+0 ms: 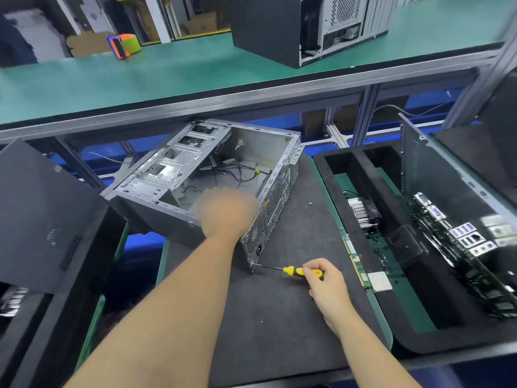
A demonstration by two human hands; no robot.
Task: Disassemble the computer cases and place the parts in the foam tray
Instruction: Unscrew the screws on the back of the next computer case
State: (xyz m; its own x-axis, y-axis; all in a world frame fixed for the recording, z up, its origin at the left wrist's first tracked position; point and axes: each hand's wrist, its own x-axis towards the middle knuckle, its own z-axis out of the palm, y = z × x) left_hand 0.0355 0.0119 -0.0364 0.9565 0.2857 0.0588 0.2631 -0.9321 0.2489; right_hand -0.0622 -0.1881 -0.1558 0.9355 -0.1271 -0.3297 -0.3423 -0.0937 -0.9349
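Observation:
An open grey computer case (179, 163) lies on its side on the dark mat (279, 317), with loose cables inside. My left hand (226, 211) is blurred and sits on the case's near rear edge; its grip is unclear. My right hand (324, 284) grips a yellow-handled screwdriver (296, 271), whose tip touches the case's lower rear corner. To the right, the black foam tray (363, 289) holds a heatsink (361, 212), memory sticks (354, 254), a CPU (379, 281) and a motherboard (458, 242).
A loose screw (310, 203) lies on the mat by the case. A black side panel (42, 219) leans at the left. Another metal panel (436, 175) stands in the tray. On the green upper shelf (167, 77) stand a second computer case (296, 26) and a tape dispenser (123, 45).

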